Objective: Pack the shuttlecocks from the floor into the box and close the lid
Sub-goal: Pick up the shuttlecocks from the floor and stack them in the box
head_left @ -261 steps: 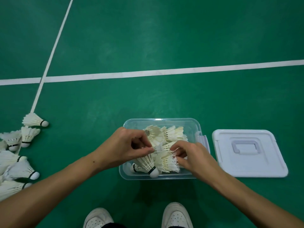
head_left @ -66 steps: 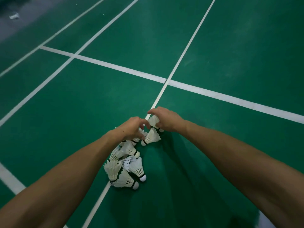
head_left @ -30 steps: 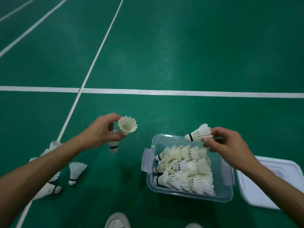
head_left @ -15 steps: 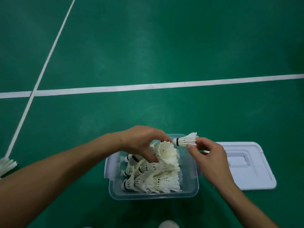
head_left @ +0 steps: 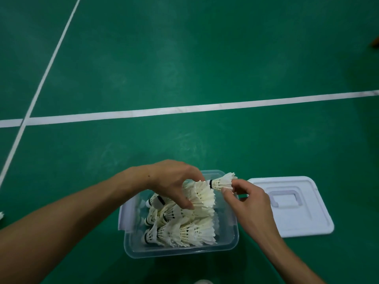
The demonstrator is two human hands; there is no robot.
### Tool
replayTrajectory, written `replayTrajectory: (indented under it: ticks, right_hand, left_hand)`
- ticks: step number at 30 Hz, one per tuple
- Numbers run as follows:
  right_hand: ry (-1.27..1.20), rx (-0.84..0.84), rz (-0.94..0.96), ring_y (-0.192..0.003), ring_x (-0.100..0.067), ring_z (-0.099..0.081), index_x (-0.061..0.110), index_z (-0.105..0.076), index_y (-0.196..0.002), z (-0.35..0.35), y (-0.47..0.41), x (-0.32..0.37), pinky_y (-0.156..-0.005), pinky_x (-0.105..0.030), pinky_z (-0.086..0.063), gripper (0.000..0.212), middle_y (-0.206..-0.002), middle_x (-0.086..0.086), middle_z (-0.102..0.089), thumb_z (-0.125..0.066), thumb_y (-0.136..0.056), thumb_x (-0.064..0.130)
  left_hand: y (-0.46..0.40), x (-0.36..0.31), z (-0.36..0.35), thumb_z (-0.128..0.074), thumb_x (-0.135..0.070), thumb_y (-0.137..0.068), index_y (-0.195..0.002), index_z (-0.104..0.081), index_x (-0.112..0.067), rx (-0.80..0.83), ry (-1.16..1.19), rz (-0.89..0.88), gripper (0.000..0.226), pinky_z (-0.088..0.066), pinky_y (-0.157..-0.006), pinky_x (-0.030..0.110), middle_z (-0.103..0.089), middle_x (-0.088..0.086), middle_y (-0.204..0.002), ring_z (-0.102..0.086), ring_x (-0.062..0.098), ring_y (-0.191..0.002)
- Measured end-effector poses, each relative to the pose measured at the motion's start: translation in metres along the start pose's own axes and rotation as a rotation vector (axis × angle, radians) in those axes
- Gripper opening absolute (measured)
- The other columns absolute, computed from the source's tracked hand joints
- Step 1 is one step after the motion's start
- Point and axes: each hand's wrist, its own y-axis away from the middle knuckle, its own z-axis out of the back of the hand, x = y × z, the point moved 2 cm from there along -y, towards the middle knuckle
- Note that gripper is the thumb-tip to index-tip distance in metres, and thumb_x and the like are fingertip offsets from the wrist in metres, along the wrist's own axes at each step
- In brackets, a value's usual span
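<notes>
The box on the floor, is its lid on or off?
Off. The clear box stands open-topped with shuttlecocks showing inside, and the white lid lies flat on the green floor to its right.

No readable text, label, brand or number on anything in view.

A clear box (head_left: 180,252) sits on the green floor (head_left: 184,58), full of white shuttlecocks (head_left: 184,230) lying on their sides. The left hand (head_left: 174,181) holds a shuttlecock (head_left: 202,196) over the box; the right hand (head_left: 248,203) pinches another shuttlecock (head_left: 222,182) by its feathers. The white lid (head_left: 307,222) lies just right of the box.
</notes>
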Motion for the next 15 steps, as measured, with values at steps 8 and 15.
replayTrajectory:
  ticks: [8, 15]
  right_hand:
    - [0.208, -0.054, 0.013, -0.085, -0.009, -0.067, 0.028, -0.073, -0.09, -0.006, -0.004, 0.022, -0.071, -0.039, -0.059, 0.011, -0.083, 0.018, -0.072, -0.072, -0.089, 0.039]
    - [0.306, 0.107, 0.109, -0.078, -0.005, -0.065, 0.031, -0.071, -0.082, -0.019, -0.004, 0.027, -0.064, -0.032, -0.054, 0.014, -0.08, 0.02, -0.073, -0.073, -0.09, 0.042]
  left_hand:
    - [0.027, -0.001, 0.001, -0.078, -0.065, -0.079, -0.142, -0.055, -0.039, -0.084, 0.012, 0.001, 0.071, -0.052, -0.103, 0.042, -0.048, -0.025, -0.152, -0.055, 0.004, -0.128]
    - [0.035, -0.005, -0.003, -0.078, -0.064, -0.08, -0.141, -0.056, -0.037, -0.121, -0.008, 0.0, 0.07, -0.053, -0.097, 0.039, -0.044, -0.028, -0.153, -0.056, 0.003, -0.125]
